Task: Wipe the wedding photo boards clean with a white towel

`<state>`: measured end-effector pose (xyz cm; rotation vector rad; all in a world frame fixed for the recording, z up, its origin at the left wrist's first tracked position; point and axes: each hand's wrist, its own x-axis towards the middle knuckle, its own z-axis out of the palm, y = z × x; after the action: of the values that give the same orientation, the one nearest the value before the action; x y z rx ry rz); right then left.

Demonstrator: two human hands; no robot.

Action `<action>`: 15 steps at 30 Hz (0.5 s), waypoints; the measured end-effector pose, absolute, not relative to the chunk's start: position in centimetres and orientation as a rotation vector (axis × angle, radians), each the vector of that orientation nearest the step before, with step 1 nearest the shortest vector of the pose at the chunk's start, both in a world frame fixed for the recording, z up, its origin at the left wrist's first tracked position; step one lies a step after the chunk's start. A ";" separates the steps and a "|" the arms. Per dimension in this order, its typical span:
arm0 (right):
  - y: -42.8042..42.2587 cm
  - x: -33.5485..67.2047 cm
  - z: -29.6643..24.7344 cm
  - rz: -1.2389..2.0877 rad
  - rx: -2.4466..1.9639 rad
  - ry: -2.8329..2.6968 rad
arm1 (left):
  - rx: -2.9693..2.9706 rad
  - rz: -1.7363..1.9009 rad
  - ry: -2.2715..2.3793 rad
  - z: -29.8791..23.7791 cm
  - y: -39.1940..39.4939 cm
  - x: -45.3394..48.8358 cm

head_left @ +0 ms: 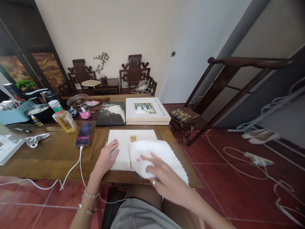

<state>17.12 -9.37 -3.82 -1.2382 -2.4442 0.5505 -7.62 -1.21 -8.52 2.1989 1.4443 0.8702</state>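
Observation:
A flat white panel (121, 159) lies near the front edge of the wooden table, with a small tan bear-like figure (133, 138) at its upper middle. My left hand (108, 156) rests on the panel's left side, fingers stretched out and holding nothing. A fluffy white cloth (164, 152) with a scalloped edge covers the panel's right part and hangs past it to the right. My right hand (159, 173) grips a bunched part of this cloth and presses on it. What lies beneath the cloth is hidden.
Behind the panel sit stacked white picture frames (147, 121) and a dark photo print (108, 119). To the left are a charging phone (84, 133), an oil-coloured bottle (63, 117), a pink cup (84, 113) and a power strip (10, 148). A wooden chair (221, 79) stands right.

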 end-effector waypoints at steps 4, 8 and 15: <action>-10.8 17.6 -2.4 0.661 -1.204 -2.523 | 2.199 0.888 1.446 -8.4 -1.2 -7.6; -7.4 17.2 -2.5 0.598 -1.284 -2.484 | 2.190 0.895 1.448 -8.3 -1.3 -7.6; 0.5 15.2 -3.9 0.396 -1.338 -2.362 | 2.181 0.877 1.453 -8.2 -1.3 -7.6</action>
<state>15.24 0.50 -3.92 -1.3384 -2.3622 0.3963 -7.56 -1.32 -8.18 2.1815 1.4525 0.8773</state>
